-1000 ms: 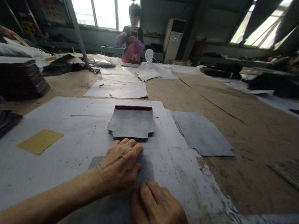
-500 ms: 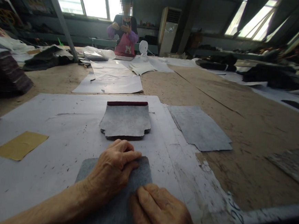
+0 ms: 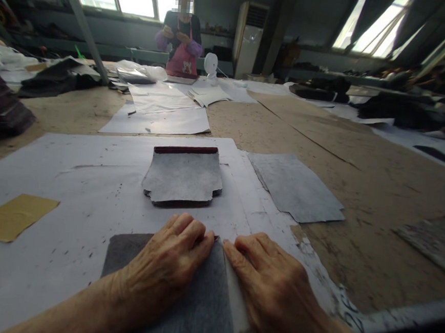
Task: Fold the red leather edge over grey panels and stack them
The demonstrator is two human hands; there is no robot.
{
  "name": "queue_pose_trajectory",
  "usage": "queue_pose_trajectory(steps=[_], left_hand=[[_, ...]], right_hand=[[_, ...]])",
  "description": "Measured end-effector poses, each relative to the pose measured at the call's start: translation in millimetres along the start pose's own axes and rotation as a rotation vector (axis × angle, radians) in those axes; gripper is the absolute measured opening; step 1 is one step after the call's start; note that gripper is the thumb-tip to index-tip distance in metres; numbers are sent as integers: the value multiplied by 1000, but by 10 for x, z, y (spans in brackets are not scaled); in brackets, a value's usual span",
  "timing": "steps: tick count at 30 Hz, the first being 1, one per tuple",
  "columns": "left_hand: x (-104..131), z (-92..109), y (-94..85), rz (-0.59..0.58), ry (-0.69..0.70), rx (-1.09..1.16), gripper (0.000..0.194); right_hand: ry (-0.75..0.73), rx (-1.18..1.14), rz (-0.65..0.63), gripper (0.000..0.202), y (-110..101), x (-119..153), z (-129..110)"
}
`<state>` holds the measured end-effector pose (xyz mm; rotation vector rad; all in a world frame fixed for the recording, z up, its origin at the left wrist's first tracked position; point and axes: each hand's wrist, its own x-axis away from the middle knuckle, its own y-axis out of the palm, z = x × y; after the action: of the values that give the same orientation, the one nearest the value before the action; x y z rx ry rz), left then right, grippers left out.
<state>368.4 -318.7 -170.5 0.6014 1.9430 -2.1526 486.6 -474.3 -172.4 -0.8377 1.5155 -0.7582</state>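
Note:
A grey-blue sheet (image 3: 204, 298) lies at the front of the white paper. My left hand (image 3: 172, 260) rests on its top part, fingers curled and pinched at the upper right corner. My right hand (image 3: 271, 278) is closed beside that corner, its index fingertip at the sheet's right edge; what it may hold is hidden. Just beyond my hands lies a small stack of grey cut pieces (image 3: 185, 176) with a dark red strip along its far edge.
Grey pieces (image 3: 298, 188) lie to the right, and a tan paper piece (image 3: 14, 217) to the left. A dark stack (image 3: 4, 103) stands at the far left. Across the table, a person in a pink apron (image 3: 182, 59) holds something small.
My right hand has moved up and away from me to the sheet's upper right corner. My left hand has shifted slightly. The whole view has moved a little.

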Motion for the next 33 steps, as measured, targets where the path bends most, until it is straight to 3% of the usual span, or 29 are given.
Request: queue_pose_trajectory(steps=[5,10,18,26,33], left_hand=[[4,21,-17,-56,40,-103,30],[-3,52,-16,-82,79,-185,25],[-4,62,-18,-74,93,-121,25],[144,-109,-62,142,-19,23,41],[349,-247,-204,71,10,-17,34]], right_hand=[[-41,15,-11,31,-1,-12,23],[29,-60,41,26,2,-50,43],[26,-26,29,29,71,-70,-13],[-52,111,-23,37,76,-38,-20],[-139,149,16,36,72,-72,-43]])
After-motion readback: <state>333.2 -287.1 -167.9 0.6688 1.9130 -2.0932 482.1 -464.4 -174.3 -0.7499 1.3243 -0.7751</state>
